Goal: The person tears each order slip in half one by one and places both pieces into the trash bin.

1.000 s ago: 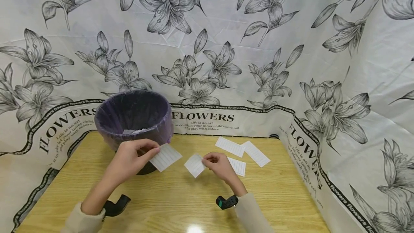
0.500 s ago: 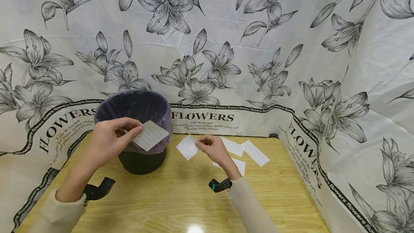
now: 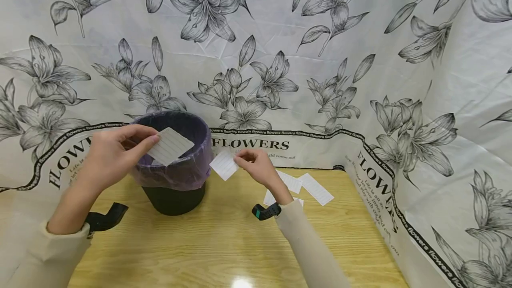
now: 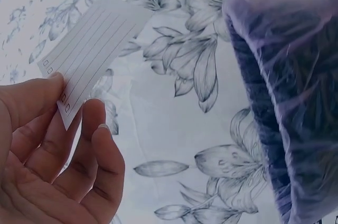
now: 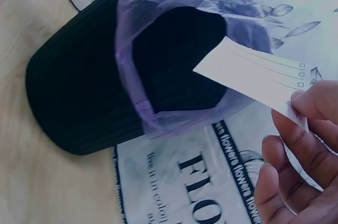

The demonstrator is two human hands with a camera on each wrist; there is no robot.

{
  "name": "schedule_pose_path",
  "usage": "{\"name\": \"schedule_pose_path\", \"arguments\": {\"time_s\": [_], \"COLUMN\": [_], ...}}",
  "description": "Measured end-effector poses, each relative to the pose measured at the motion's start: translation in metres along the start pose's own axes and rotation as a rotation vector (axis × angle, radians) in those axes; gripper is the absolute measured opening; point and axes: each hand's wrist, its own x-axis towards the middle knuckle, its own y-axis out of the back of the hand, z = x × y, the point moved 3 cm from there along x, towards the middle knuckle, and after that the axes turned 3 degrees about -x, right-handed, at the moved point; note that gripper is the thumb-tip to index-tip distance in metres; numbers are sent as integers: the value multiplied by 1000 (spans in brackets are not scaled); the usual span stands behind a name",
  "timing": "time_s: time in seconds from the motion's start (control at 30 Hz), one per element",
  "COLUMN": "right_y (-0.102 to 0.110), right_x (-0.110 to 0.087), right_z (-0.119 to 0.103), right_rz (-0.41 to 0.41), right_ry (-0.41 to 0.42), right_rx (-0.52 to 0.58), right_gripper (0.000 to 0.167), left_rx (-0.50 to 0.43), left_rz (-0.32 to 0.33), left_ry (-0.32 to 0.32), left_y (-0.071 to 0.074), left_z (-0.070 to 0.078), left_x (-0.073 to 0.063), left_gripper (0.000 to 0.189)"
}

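My left hand (image 3: 110, 157) pinches a lined piece of paper (image 3: 170, 146) between thumb and fingers, and in the head view the paper overlaps the near rim of the bin. Small checkboxes line one edge of that piece in the left wrist view. My right hand (image 3: 258, 168) pinches another lined piece of paper (image 5: 259, 73) by its checkbox edge, just right of the bin. The black trash bin (image 3: 176, 200) stands upright at the table's back left, with a purple plastic liner (image 5: 129, 76) folded over its rim. A bit of white paper shows inside it, behind the held piece.
Several lined white paper slips (image 3: 317, 189) lie on the wooden table (image 3: 208, 248) at the back right, partly hidden by my right arm. A white flower-printed cloth (image 3: 256, 83) hangs behind and at the sides. Each wrist wears a black strap (image 3: 267, 211).
Both hands have risen and moved left and away from me with their pieces of paper. The left piece has come up over the bin's rim; the right piece has come close beside the bin.
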Motion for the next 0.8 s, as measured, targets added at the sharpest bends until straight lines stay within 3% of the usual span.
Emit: {"name": "schedule_pose_path", "arguments": {"time_s": [0.3,0.43,0.8], "right_y": [12,14,9], "right_x": [13,17,36], "right_z": [-22,-32,-59], "right_rz": [16,17,-24], "right_ry": [62,72,166], "right_rx": [20,8,-67], "right_gripper": [21,21,18], "left_rx": [9,-1,87], "left_rz": [4,10,-37], "left_ry": [146,167,233], "left_y": [12,15,17], "left_z": [-17,-28,-55], "left_x": [11,16,23], "left_gripper": [15,22,32]}}
